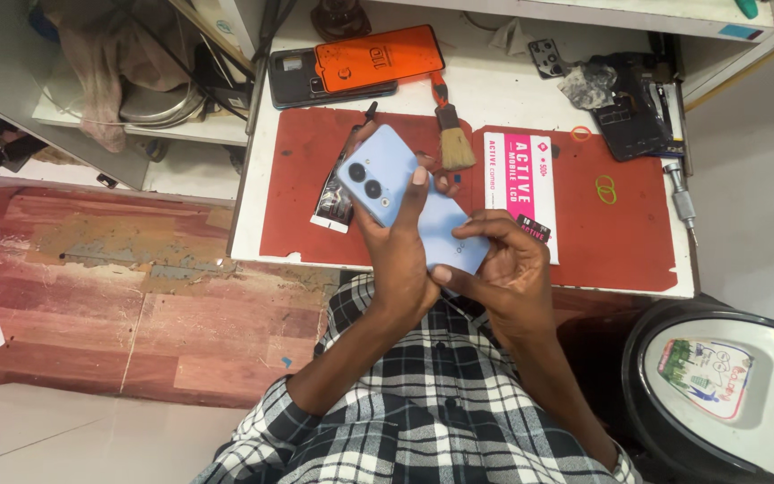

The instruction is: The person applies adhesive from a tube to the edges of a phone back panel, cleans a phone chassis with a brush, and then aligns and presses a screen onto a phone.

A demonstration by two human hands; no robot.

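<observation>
Near the middle of the frame, above the red mat (315, 224) on the counter (494, 94), the left hand (400, 255) is wrapping its grip around a light-blue phone (378, 184), back and twin lenses facing up, while the right hand (512, 269) is pinching the phone's lower end between thumb and fingertips. It is looking light, stiff and slick, probably fragile on the glass side. Holding it by the long edges, clear of the lenses, seems safest.

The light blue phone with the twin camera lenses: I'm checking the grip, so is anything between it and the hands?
Nothing visible: the left hand and right hand both touch the light blue phone directly, above the red work mat.
</observation>
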